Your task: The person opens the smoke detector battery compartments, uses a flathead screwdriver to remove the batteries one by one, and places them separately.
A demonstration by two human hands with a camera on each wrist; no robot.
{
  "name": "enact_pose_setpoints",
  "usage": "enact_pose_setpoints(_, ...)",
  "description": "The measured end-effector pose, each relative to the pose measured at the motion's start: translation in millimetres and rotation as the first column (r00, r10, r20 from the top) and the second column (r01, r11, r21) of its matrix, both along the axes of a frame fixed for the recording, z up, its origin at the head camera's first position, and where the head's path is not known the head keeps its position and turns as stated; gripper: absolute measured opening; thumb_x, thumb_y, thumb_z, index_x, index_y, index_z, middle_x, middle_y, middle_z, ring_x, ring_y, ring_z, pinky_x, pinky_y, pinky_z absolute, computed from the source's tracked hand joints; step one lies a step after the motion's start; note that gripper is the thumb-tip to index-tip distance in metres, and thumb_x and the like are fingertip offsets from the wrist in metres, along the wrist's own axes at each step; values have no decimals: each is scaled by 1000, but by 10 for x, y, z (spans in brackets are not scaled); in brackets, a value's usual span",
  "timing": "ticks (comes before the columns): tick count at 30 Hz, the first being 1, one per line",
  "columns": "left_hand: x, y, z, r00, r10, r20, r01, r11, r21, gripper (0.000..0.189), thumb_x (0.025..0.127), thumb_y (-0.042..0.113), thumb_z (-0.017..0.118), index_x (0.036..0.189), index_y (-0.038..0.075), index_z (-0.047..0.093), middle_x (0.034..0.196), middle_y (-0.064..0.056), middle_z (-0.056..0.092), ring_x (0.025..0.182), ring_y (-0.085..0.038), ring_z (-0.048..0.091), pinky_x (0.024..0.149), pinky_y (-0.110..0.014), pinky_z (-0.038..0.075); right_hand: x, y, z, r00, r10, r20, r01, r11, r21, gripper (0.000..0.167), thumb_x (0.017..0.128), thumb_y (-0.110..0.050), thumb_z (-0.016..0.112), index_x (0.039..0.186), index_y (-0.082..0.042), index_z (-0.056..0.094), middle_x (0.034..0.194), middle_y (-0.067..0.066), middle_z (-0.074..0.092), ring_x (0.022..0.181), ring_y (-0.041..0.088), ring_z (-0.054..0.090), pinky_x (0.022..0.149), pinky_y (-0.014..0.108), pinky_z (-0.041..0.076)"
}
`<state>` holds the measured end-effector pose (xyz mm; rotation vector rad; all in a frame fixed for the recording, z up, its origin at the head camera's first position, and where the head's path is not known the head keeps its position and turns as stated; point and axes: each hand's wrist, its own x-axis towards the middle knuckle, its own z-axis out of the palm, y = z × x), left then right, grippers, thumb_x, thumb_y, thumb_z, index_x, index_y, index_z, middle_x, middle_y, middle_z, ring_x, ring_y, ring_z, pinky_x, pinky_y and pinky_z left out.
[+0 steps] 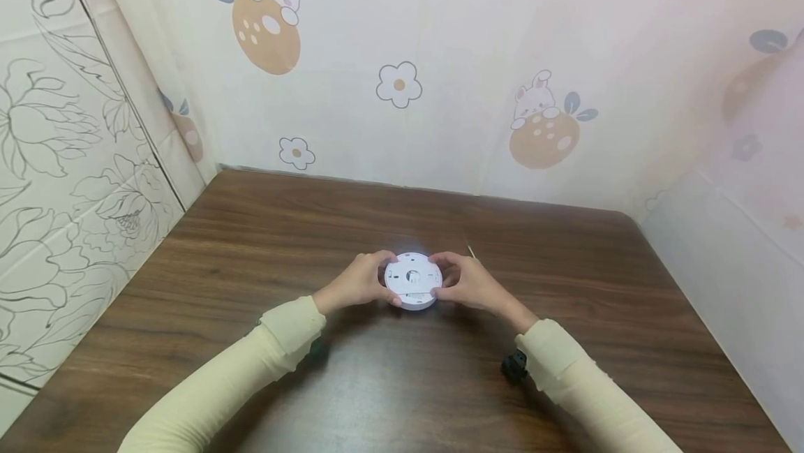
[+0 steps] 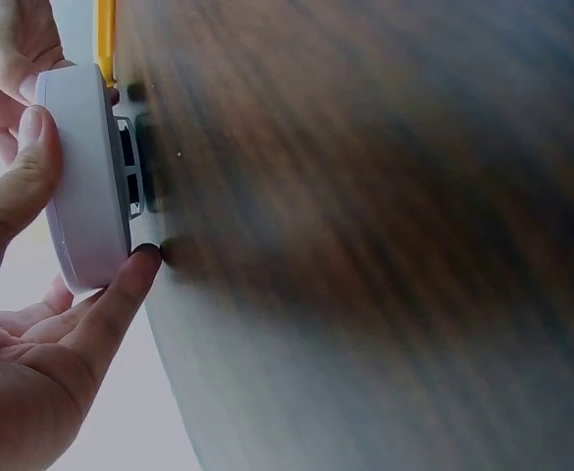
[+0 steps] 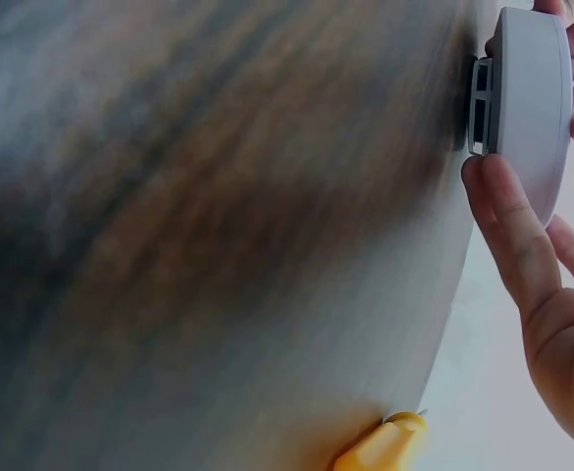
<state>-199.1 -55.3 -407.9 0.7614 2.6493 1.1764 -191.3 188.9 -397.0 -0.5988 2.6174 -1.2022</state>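
Note:
A round white smoke detector [image 1: 411,277] sits between both hands near the middle of the brown table, its slotted back facing up. Its raised vented face [image 2: 130,167] points down, close over the tabletop in the left wrist view. My left hand [image 1: 364,280] grips the left edge, with the thumb on the near side and fingers around the rim. The right hand [image 1: 467,282] holds the opposite edge the same way, its fingertips [image 3: 490,172] reaching under the rim beside the vented part.
A yellow-handled tool [image 3: 385,446] lies on the table [image 1: 565,264] just beyond the right hand; its thin pale shaft [image 1: 471,251] peeks out in the head view. Behind the table hangs a patterned curtain [image 1: 440,125], with another line-drawn flower cloth [image 1: 82,160] on the left.

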Motion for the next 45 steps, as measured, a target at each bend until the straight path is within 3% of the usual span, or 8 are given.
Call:
enact_pose_setpoints(8,11,10,2,1000,21,13,-20,1000,-6,75,62,24,91,123,-2,55,116,-14,63,95,-20,55,90,-35,49,26,-16,60,1000,11,6,-11,1000,-17,55,78,-9,78,127,-1,54,113,17,61,78,19,63,64,29,57)
enact_pose_setpoints(16,24,5,-19,997,11,74,-15,998,55,76,63,21,91,124,2,50,118,-14,60,96,-22,54,87,-36,48,-15,25,-27,1000,29,-1,-29,999,-26,56,77,-11,79,126,-1,55,113,17,61,77,17,63,65,28,56)
enact_pose_setpoints(23,2,-6,-38,993,-40,113,32,997,73,97,66,21,89,145,3,37,142,-14,46,120,-24,47,106,-44,37,-9,20,-12,999,35,-5,-35,999,-11,56,77,-11,79,126,-3,54,113,16,61,78,16,64,68,28,56)
enact_pose_setpoints(33,-29,-20,-32,992,-52,112,44,997,71,90,65,21,89,140,1,44,139,-14,49,124,-24,47,108,-42,36,-15,44,18,997,75,5,-76,997,18,55,80,-15,77,128,-5,53,118,14,60,81,15,63,72,29,56)
enact_pose_setpoints(40,-51,-30,-59,994,-42,102,36,997,62,90,64,25,90,140,2,46,139,-13,49,125,-25,46,108,-44,36,-64,23,94,983,142,-120,-121,979,165,55,78,-23,80,125,-5,58,117,8,60,100,19,56,91,40,50)
enact_pose_setpoints(45,-60,-37,-75,994,-38,105,32,998,58,91,64,24,90,140,3,47,138,-12,50,121,-23,48,107,-42,37,-100,-38,137,968,157,-196,-109,966,235,50,78,-27,80,121,-6,63,111,4,59,101,20,52,89,43,48)
